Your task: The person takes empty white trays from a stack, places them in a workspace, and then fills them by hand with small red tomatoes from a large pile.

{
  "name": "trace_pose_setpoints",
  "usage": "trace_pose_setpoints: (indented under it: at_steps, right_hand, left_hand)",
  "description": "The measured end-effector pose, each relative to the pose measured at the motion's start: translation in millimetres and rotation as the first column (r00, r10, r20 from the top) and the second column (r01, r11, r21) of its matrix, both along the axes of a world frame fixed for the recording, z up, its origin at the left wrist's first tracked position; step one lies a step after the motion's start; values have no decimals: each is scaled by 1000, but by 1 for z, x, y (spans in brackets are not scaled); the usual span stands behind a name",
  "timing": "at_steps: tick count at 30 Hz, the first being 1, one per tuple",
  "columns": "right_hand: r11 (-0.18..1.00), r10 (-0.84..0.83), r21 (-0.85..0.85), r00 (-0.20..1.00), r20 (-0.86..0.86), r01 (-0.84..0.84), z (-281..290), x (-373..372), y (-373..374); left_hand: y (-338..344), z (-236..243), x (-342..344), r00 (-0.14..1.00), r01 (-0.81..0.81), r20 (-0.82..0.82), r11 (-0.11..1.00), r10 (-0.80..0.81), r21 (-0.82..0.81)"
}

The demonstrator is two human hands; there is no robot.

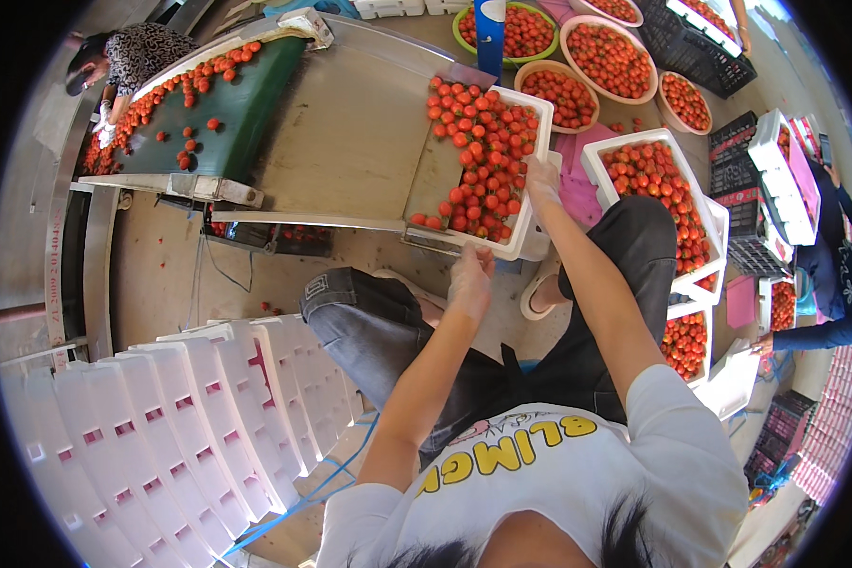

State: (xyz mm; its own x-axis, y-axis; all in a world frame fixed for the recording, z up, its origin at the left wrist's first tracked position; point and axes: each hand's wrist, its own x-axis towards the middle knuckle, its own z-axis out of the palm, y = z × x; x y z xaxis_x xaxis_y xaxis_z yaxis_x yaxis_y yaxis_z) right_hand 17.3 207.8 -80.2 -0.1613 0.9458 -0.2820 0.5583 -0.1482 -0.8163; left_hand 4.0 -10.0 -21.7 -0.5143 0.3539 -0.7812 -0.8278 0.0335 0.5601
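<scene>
A white foam crate (543,128) sits at the end of the metal chute (346,123), with red cherry tomatoes (488,142) spread over it and the chute's lip. My right hand (541,186) grips the crate's right rim, its fingers partly hidden by the wall. At the near corner, my left hand (470,284) has its fingers curled against the crate's edge. Both hands seem to wear thin clear gloves. The crate's floor is mostly covered by tomatoes.
A green conveyor belt (232,118) carries tomatoes at the left, where another person (147,62) works. Tomato-filled basins (611,59) and a full white crate (648,180) stand to the right. White crates (170,445) are stacked at lower left. A blue-sleeved person (828,275) is far right.
</scene>
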Motion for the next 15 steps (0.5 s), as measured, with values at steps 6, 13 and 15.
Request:
trace_pose_setpoints:
  at_steps: [6, 13, 15]
  right_hand:
    - [999, -23, 39, 1000, 15, 23, -8, 4, 7]
    - [995, 10, 102, 998, 57, -16, -18, 8, 10]
    - [995, 12, 99, 996, 91, -21, -24, 9, 17]
  left_hand:
    - [-5, 19, -3, 999, 30, 20, 994, -32, 102]
    - [-15, 35, -7, 988, 135, -103, 972, -117, 193]
    - [-14, 52, -16, 993, -10, 114, 976, -15, 220]
